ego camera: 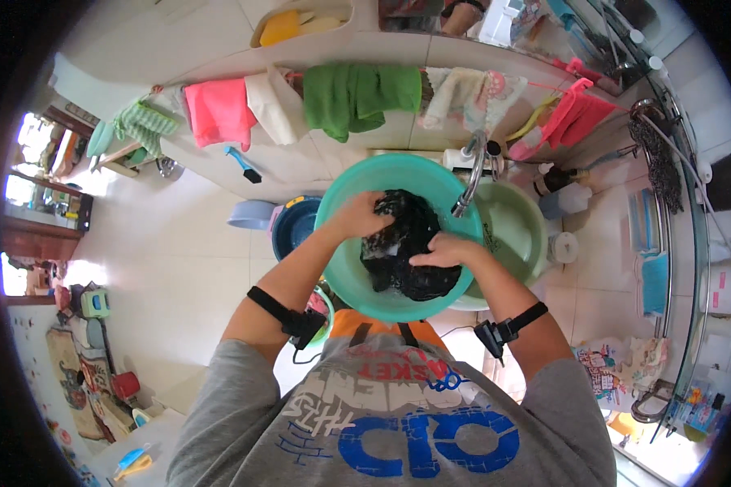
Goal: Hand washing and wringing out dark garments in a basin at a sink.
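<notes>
Wet black cloth lies bunched in a large turquoise plastic basin, with a little water around it. My left hand is at the cloth's upper left edge, slightly blurred, its fingertips on the dark fabric. On the cloth's right side rests my right hand, thumb and fingers spread over it. Whether either hand grips a fold cannot be told. A chrome faucet reaches over the basin's upper right rim.
A pale green basin stands at the right, partly beneath the turquoise one. Dark blue and light blue basins are at the left. Towels hang on a line along the wall. Bottles stand right of the faucet.
</notes>
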Motion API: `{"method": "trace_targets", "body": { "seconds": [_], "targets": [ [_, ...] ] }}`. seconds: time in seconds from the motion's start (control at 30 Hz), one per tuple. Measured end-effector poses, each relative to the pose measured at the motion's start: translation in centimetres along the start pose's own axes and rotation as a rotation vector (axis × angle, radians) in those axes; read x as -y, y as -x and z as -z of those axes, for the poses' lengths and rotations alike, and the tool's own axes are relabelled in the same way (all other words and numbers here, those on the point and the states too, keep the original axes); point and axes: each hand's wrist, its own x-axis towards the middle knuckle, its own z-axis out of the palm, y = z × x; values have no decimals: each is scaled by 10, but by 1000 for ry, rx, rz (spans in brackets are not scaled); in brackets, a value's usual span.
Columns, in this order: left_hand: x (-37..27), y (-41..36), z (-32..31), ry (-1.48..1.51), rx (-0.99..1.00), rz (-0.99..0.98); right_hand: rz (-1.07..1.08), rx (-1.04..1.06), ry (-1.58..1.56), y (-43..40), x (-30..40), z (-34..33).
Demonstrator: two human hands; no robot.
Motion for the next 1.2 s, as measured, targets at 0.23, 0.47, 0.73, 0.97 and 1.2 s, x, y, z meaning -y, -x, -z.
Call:
{"method": "trace_targets", "body": {
  "seconds": [0.23, 0.47, 0.73, 0.97, 1.2],
  "targets": [
    [-113, 11, 76, 184, 47, -238, 261, -872, 93, -95, -27, -60],
    [-135, 16, 99, 982, 86, -193, 92, -297, -386, -77, 5, -52],
    [-82, 17, 46, 614, 31, 98, 388, -504, -1027, -42, -10, -57],
    [-51, 16, 24, 545, -125, 63, 647, -602, -1150, -28, 18, -46],
    [-150, 29, 95, 249, -308, -278, 291, -556, -925, -70, -2, -51]
  ]
}}
